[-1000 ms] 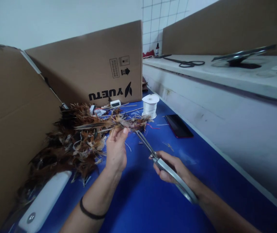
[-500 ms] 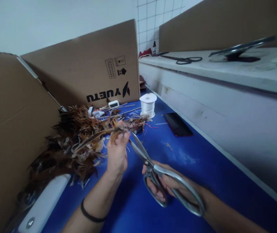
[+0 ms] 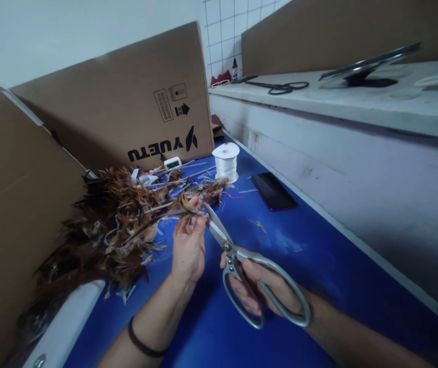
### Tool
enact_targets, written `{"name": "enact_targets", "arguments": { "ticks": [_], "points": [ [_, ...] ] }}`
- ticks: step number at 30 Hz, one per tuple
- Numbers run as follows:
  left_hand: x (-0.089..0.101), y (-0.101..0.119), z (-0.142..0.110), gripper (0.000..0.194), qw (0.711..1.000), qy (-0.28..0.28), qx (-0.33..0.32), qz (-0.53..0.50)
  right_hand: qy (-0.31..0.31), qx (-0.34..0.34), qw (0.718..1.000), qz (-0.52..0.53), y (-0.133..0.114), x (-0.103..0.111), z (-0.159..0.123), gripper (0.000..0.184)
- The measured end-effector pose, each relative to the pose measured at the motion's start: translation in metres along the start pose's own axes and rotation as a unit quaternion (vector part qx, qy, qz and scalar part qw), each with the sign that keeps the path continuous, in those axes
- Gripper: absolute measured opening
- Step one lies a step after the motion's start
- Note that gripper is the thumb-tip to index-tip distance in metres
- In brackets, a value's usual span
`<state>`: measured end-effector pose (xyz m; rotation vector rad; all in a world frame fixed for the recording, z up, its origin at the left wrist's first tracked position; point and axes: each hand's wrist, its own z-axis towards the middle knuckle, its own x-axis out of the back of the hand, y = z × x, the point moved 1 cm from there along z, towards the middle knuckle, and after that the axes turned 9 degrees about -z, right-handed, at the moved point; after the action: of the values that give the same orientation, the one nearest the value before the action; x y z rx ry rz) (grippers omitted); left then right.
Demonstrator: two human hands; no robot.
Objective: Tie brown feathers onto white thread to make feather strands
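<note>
Pinched in the fingers of my left hand (image 3: 190,245) is a small bunch of brown feathers (image 3: 182,207), its long dark quills trailing to the left. My right hand (image 3: 262,281) grips large metal scissors (image 3: 224,245) by their loop handles. The scissor tips reach the butt end of the bunch, just beside my left fingertips; whether they touch it is hard to see. Behind and left of my left hand spreads a big heap of brown and black feathers (image 3: 107,225) on the blue table (image 3: 280,317).
A white spool (image 3: 226,163) stands near the box (image 3: 127,97) marked YUETU. A dark phone (image 3: 274,190) lies by the wall side. On the white ledge (image 3: 341,94) are black scissors (image 3: 280,86) and a tilted device (image 3: 372,64). A white object (image 3: 65,322) lies at lower left.
The scissor blades have closed somewhat at the bunch's end, and the right hand's handles have moved closer together. The camera has shifted slightly, so the scene sits further left.
</note>
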<state>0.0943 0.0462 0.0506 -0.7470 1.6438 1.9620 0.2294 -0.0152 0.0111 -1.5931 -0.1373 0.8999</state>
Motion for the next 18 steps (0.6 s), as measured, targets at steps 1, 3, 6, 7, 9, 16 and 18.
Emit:
{"name": "enact_targets", "arguments": {
  "ticks": [1,3,6,7,9,16,18],
  "points": [
    [0.0,-0.0004,-0.0002,0.016,1.0,0.002,0.002,0.004,0.0,-0.003,1.0,-0.001,-0.0008,-0.0003,-0.0003,0.032],
    [0.0004,-0.0011,-0.0003,0.016,1.0,0.003,0.002,0.01,0.004,-0.008,1.0,-0.007,-0.0026,-0.0012,-0.0013,0.031],
    [0.0013,-0.0022,-0.0001,0.013,1.0,-0.001,0.002,0.008,0.023,-0.016,0.999,-0.029,-0.0051,-0.0026,-0.0024,0.029],
    [0.0015,-0.0026,-0.0001,0.013,1.0,-0.002,0.002,0.005,0.032,-0.017,0.999,-0.038,-0.0058,-0.0028,-0.0026,0.029],
    [0.0019,-0.0034,-0.0005,0.012,1.0,-0.004,0.002,-0.002,0.046,-0.017,0.997,-0.056,-0.0066,-0.0025,-0.0026,0.029],
    [0.0031,-0.006,-0.0006,0.009,1.0,-0.012,0.009,-0.026,0.045,0.017,0.998,-0.045,-0.0052,0.0024,-0.0003,0.032],
    [0.0029,-0.0058,0.0,0.01,0.999,-0.014,0.012,-0.032,0.029,0.015,0.999,-0.037,-0.0031,0.0027,0.0009,0.037]
  ]
}}
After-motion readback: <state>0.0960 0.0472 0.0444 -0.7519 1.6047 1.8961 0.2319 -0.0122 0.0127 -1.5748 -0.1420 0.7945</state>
